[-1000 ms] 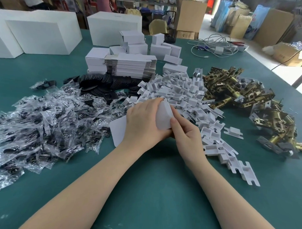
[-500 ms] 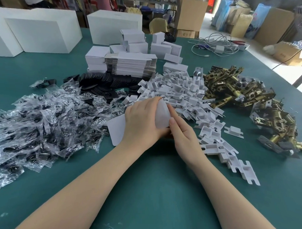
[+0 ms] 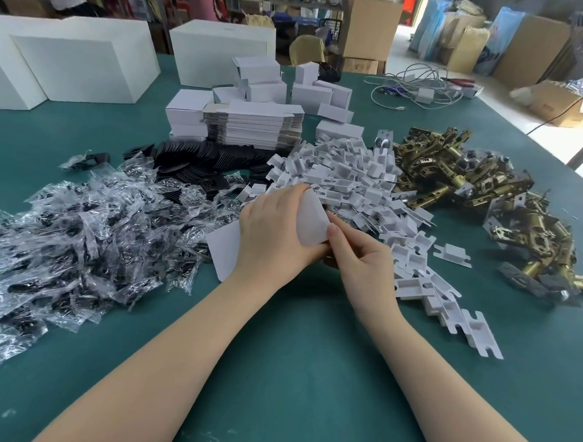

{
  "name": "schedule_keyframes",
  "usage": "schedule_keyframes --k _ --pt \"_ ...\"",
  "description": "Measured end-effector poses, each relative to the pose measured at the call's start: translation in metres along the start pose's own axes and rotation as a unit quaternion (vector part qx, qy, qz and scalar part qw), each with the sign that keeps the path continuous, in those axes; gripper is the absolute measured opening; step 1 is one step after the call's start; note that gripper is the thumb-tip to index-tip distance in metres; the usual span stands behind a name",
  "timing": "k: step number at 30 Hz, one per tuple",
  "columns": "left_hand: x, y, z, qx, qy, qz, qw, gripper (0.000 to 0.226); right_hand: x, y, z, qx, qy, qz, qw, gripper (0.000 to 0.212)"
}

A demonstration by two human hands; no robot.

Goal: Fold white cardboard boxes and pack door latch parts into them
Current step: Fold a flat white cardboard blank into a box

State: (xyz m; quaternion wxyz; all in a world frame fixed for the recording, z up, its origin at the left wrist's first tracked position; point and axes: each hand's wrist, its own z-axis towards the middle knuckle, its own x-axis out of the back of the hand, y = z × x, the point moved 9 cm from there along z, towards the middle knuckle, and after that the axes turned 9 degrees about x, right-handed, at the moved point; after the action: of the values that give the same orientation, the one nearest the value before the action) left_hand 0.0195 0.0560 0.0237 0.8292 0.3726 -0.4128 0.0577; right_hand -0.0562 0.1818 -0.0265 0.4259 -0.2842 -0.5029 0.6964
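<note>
A cluttered workshop with brown cartons on the floor surrounds a wide table (image 3: 295, 369) covered in green felt. Three large white boxes (image 3: 80, 64) stand along its far edge. At left sprawls a heap of clear plastic packets (image 3: 84, 240) holding dark parts. At right lies a pile of brass door latch parts (image 3: 466, 184). In the middle is a mound of white plastic inserts (image 3: 357, 186), with black plates (image 3: 203, 161) beside it, and behind these a stack of flat box blanks (image 3: 254, 125) and several folded small boxes (image 3: 265, 81). Near the table's centre, the left hand (image 3: 273, 233) grips a white cardboard box blank (image 3: 311, 221), fingers curled over its top. The right hand (image 3: 361, 266) pinches the blank's curved flap between thumb and forefinger.
</note>
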Motion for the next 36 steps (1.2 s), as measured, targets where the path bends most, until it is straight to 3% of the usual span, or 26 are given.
schedule_keyframes --k 16,27,30,36 --pt "-0.007 0.0 0.0 -0.007 -0.028 0.04 0.999 0.079 0.004 -0.007 -0.005 0.049 -0.009 -0.093 0.994 0.03" --pt "-0.012 0.0 -0.001 -0.01 -0.04 0.047 0.998 0.072 0.003 -0.006 -0.002 0.034 -0.027 -0.109 0.993 0.029" --pt "-0.013 0.005 -0.002 -0.021 -0.031 0.066 0.997 0.061 -0.002 -0.006 0.001 0.033 -0.036 -0.117 0.992 0.036" --pt "-0.014 0.003 -0.002 -0.041 -0.054 0.071 0.995 0.066 -0.013 -0.011 -0.005 0.083 -0.095 -0.175 0.976 0.049"
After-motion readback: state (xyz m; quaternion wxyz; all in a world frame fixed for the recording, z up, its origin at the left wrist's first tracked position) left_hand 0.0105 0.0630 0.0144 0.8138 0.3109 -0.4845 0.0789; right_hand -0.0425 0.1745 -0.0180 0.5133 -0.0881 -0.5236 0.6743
